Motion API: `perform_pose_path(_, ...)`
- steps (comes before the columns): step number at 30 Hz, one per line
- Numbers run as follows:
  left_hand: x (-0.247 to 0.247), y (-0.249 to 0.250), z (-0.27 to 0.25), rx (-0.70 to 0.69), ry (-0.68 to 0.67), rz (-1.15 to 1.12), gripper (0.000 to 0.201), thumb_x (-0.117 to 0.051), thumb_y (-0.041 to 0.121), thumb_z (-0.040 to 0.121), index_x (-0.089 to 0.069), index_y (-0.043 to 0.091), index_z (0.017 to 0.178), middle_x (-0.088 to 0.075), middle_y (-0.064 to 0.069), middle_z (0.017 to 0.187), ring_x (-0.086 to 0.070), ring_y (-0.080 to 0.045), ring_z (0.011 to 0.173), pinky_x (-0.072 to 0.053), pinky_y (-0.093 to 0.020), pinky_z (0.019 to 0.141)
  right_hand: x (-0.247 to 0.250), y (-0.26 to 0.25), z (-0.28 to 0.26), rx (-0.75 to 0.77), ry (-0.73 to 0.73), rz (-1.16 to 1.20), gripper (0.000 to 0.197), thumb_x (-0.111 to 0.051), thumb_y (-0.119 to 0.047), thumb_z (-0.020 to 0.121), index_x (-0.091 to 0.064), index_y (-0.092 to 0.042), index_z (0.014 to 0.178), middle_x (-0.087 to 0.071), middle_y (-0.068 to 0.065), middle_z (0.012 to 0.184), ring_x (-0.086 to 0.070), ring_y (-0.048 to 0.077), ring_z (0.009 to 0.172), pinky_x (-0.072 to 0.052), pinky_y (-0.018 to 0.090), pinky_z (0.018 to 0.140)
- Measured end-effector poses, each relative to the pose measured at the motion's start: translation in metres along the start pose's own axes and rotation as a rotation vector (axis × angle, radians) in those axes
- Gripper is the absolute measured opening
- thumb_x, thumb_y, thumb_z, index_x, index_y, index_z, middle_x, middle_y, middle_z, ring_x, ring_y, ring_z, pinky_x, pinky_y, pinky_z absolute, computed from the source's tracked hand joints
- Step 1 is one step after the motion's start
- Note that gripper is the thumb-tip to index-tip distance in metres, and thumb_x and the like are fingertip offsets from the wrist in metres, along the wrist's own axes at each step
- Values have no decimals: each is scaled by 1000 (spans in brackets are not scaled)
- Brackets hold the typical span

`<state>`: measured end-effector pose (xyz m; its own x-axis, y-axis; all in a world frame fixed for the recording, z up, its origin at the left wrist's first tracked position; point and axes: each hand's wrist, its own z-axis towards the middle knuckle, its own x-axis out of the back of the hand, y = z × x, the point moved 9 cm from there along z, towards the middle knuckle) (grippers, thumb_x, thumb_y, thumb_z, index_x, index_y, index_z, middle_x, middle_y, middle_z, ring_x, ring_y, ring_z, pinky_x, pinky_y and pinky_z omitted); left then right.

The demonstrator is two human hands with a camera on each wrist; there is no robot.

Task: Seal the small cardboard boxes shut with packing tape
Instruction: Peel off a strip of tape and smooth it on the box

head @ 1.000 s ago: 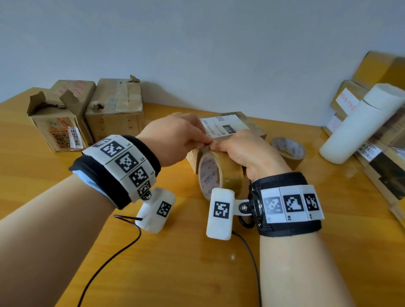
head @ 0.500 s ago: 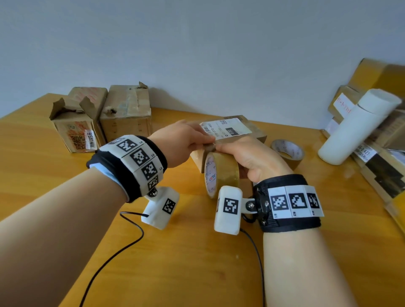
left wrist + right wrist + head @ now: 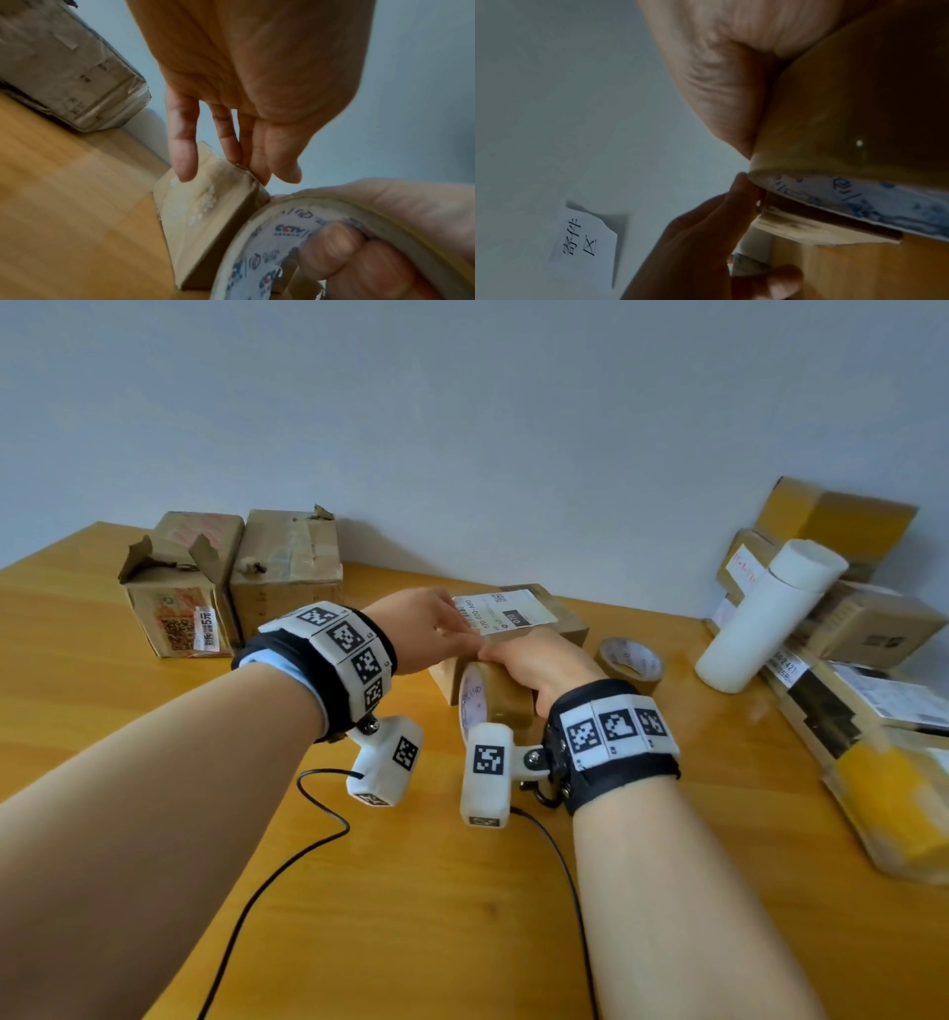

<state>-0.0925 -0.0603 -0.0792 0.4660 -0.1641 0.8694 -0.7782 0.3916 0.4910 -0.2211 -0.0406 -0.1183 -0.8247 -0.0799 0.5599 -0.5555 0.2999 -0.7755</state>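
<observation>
The small box [image 3: 518,629] with a white label lies on the counter [image 3: 462,891], near the middle. The right hand [image 3: 539,660] grips the tape roll [image 3: 493,701], fingers inside its core, at the box's near edge. Compared with half a second before, the left hand [image 3: 426,629] has opened: its straight fingers [image 3: 182,154] now press on the box's top and side, no more pinching at the roll. The roll stays against the box.
</observation>
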Motion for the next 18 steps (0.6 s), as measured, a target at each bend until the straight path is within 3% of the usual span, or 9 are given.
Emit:
perform_pose_path(3, 4, -1, 4, 56, 80, -59, 28, -70, 44, 88, -79, 23, 102, -63, 7, 106, -58, -9, 82, -52, -30, 69, -1, -3, 3, -19, -2, -101, 58, -63, -33, 98, -46, -19, 151, -60, 12, 141, -59, 32, 123, -47, 49, 109)
perform_pose_path(7, 4, 0, 7, 45, 114, -26, 23, -77, 42, 83, -77, 25, 99, -59, 13, 93, -56, -7, 87, -44, -25, 69, -1, -3, 4, -7, -22, -115, 55, -61, -34, 100, -46, -18, 151, -59, 10, 141, -58, 33, 126, -46, 49, 110)
perform_pose_path(10, 3, 4, 7, 28, 115, 33, 21, -74, 38, 86, -74, 23, 101, -59, 7, 100, -58, -14, 92, -52, -33, 81, 0, 12, 8, -52, -19, 118, 46, -67, -35, 96, -57, -20, 138, -73, 7, 119, -71, 32, 107, -57, 50, 98)
perform_pose_path(12, 1, 6, 7, 16, 104, 87, 20, -72, 37, 87, -72, 24, 102, -56, 6, 102, -56, -15, 93, -52, -34, 81, -4, 21, 0, -116, -79, 359, 31, -66, -34, 99, -63, -18, 126, -78, 9, 102, -77, 30, 93, -61, 49, 89)
perform_pose_path(14, 0, 7, 7, 6, 90, 113, 19, -71, 38, 88, -70, 26, 103, -53, 6, 102, -55, -15, 93, -52, -34, 80, -6, 25, -8, -128, -138, 405, 29, -59, -38, 103, -63, -18, 123, -79, 8, 97, -76, 27, 86, -63, 46, 82)
perform_pose_path(16, -1, 7, 6, -1, 86, 106, 19, -69, 36, 89, -70, 25, 105, -53, 6, 104, -54, -15, 94, -50, -33, 79, 3, 25, -10, -95, -102, 242, 35, -54, -47, 103, -63, -19, 123, -78, 6, 100, -75, 25, 87, -63, 42, 75)
perform_pose_path(18, -2, 7, 4, -15, 84, 88, 20, -69, 32, 91, -71, 23, 108, -53, 5, 108, -54, -16, 96, -45, -29, 77, 23, 11, -9, 44, 41, -58, 33, -57, -49, 101, -65, -20, 114, -73, 1, 109, -70, 20, 93, -61, 35, 72)
